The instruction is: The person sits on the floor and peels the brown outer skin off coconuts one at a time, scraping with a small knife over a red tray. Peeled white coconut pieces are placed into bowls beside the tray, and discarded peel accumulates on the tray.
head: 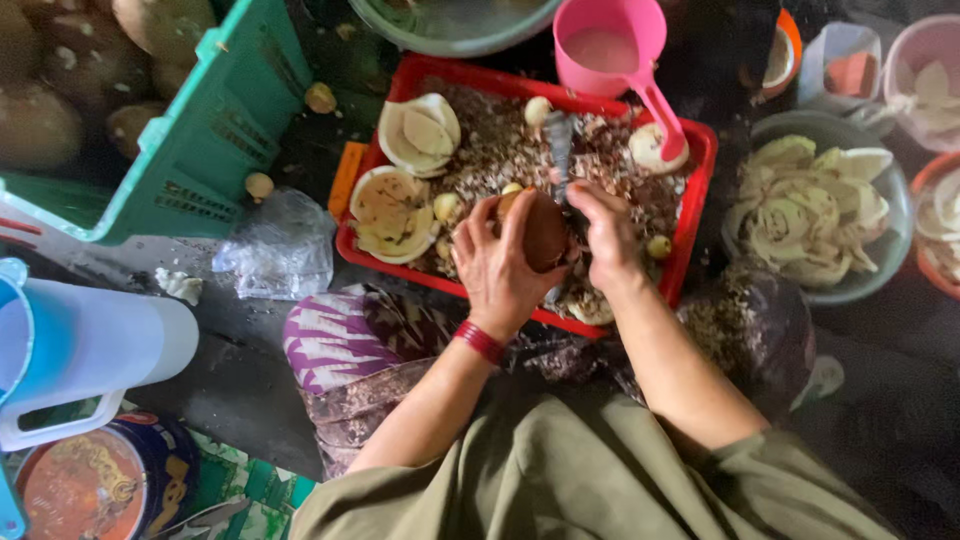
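Setting: dark, wet floor [240,370] seen from above, crowded with tubs and trays; the person sits low over it.
Nearest: olive-green clothing [600,470] across the lap, and a purple-and-white patterned cloth [340,340] by the left knee.
Near left: blue-and-white plastic jug [90,350] lying on its side, with a round printed tin [100,480] below it.
Left hand: left hand [500,265], a red band at the wrist, fingers curled round a brown coconut piece [540,232]; its grip is closed on the shell.
Right hand: right hand [608,235] closed in a fist round a metal tool [560,150], whose blade points away from the person; it touches the coconut piece.
Coconut piece: held between both hands, just above the near edge of the tray.
Tray: red plastic tray [700,190] full of brown shavings, with pale coconut halves [400,175] at its left side.
Right: grey bowl [880,270] heaped with white coconut flesh.
Left, farther: green crate [200,140] with whole brown coconuts [60,90] behind it; a crumpled clear bag [280,245] lies on the floor beside it.
Far: pink scoop [615,50], its handle reaching over the tray.
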